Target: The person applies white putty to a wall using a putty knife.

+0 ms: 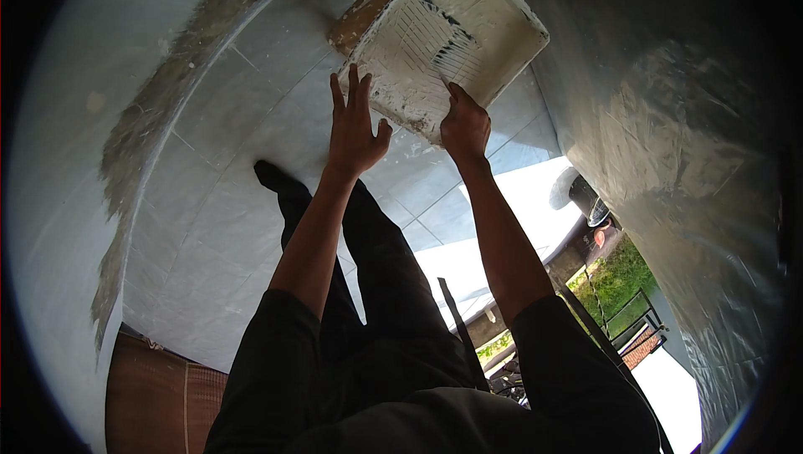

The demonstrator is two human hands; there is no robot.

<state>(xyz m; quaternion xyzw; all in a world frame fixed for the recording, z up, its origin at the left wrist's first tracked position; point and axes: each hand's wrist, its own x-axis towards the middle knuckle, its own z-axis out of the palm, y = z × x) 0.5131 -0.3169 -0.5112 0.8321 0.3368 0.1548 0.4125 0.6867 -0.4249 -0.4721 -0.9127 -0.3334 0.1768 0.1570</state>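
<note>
A paint tray (504,28), coated in off-white paint, sits tilted in view at the top. Its ribbed slope shows dark bare streaks. My left hand (358,138) is at the tray's near left edge, fingers spread and fingertips by the rim; whether they touch it I cannot tell. At the near right part of the tray, my right hand (466,124) is closed, its index finger pointing over the ribbed slope. A thin pale tip shows by that finger, but the thing in the hand is mostly hidden.
A brown-orange object (358,21) shows partly under the tray. Grey tiles (209,153) cover the floor. A wall with a rough grey band (159,111) curves along the left. Shiny plastic sheeting (669,128) hangs at the right. A brown panel (155,391) stands lower left.
</note>
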